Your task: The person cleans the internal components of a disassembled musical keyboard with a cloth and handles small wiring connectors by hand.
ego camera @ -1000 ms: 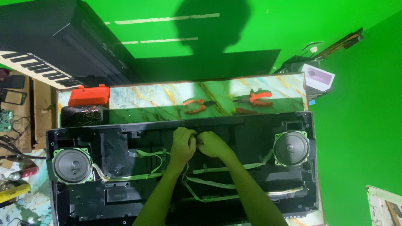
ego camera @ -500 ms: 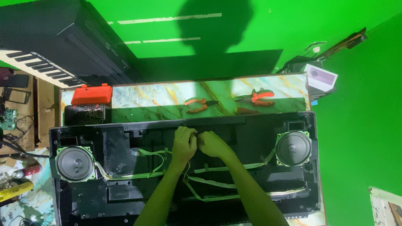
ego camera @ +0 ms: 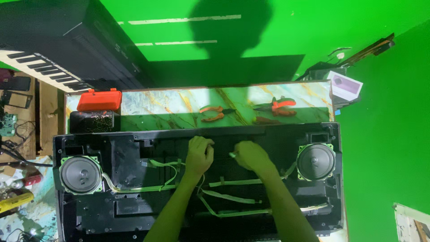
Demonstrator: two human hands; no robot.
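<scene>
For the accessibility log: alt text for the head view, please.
Two bare hands, left hand and right hand, work inside an opened black keyboard case with a round speaker at each end and flat ribbon cables. Orange pliers lie on the marbled table beyond.

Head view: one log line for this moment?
left hand: inside open black keyboard casing | right hand: pinching small pale part | orange-handled pliers: on marble-patterned tabletop

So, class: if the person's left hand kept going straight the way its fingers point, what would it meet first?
The left hand points away from the person, so it would likely first meet the far wall of the black case, then the orange pliers on the table beyond. Depth is unclear.
</scene>
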